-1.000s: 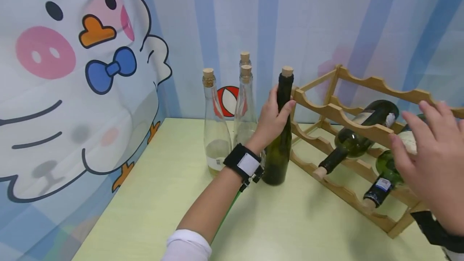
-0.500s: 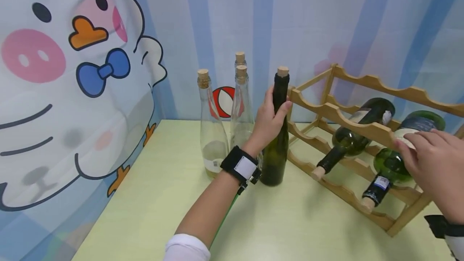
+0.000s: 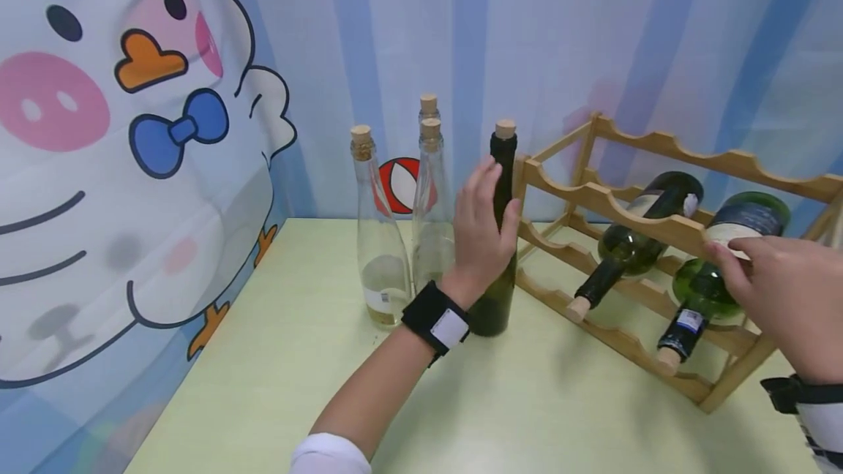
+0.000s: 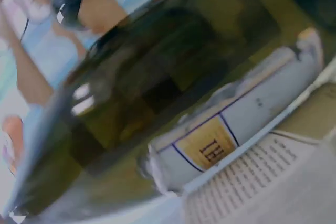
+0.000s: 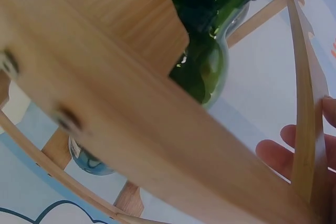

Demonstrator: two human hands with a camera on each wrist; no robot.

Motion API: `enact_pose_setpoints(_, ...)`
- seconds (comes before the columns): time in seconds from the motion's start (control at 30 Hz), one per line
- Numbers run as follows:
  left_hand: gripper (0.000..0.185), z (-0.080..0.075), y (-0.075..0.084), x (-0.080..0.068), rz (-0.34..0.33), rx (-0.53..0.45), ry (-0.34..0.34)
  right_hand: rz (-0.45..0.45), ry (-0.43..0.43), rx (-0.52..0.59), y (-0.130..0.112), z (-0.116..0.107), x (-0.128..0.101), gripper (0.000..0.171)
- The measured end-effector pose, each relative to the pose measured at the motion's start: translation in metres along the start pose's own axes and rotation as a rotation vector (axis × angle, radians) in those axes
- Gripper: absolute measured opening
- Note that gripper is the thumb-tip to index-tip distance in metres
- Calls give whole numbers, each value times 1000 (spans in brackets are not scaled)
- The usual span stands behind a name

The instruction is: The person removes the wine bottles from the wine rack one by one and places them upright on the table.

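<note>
A dark corked wine bottle point(image 3: 494, 313) stands upright on the table, left of the wooden wine rack point(image 3: 685, 232). Beside it is my left hand point(image 3: 481, 236), fingers extended along the neck and thumb overlapping the glass in the head view. Dark glass point(image 4: 157, 93) with a torn label fills the left wrist view. My right hand point(image 3: 787, 291) grips the rack's top rail at the right end. Fingers point(image 5: 273, 156) show around the wood in the right wrist view. In the rack lie two corked bottles, one dark point(image 3: 622, 251) and one green point(image 3: 705, 287), necks toward me.
Clear corked bottles stand left of my left hand: one in front point(image 3: 383, 269), one beside it point(image 3: 431, 189), and another behind, mostly hidden apart from its cork point(image 3: 428, 103). A cartoon-printed curtain point(image 3: 546, 42) hangs behind the pale table point(image 3: 276, 379).
My left hand has loosened from the dark bottle, its fingers now straightened. The right hand has come down onto the rack's rail and grips it; the rack's right end has shifted slightly.
</note>
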State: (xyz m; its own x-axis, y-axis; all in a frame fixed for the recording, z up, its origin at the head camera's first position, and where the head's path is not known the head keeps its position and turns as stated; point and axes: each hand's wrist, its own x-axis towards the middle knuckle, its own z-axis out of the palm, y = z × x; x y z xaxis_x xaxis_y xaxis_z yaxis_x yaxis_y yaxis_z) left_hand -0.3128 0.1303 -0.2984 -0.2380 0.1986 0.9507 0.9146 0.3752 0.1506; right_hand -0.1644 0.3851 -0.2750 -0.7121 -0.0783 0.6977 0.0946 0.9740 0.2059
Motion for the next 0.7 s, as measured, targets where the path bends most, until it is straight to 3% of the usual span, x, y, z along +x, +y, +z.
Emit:
enact_pose_setpoints(0.07, 32, 4, 6, -7, 242, 121, 77, 6, -19, -20, -1, -1, 0, 51)
enact_pose_setpoints(0.1, 29, 7, 9, -11, 343, 162, 69, 10, -26, -32, -2, -2, 0, 52)
enact_pose_setpoints(0.17, 27, 15, 14, -18, 484, 233, -39, 28, -37, -32, -3, -2, 0, 51)
enact_pose_setpoints(0.23, 30, 26, 17, -26, 553, 290, -206, 33, -26, -45, -3, -3, 0, 56)
enact_pose_setpoints(0.33, 38, 43, 16, -37, 566, 364, -461, 34, 5, -61, -1, -2, 0, 74)
enact_pose_setpoints(0.43, 48, 60, 15, -46, 538, 398, -618, 21, 62, -85, 0, -1, -1, 85)
enact_pose_setpoints(0.53, 51, 72, 17, -51, 531, 387, -682, 23, 99, -102, 0, 0, -2, 89)
enact_pose_setpoints(0.7, 41, 77, 23, -51, 533, 348, -712, 20, 131, -125, 0, 1, -3, 87)
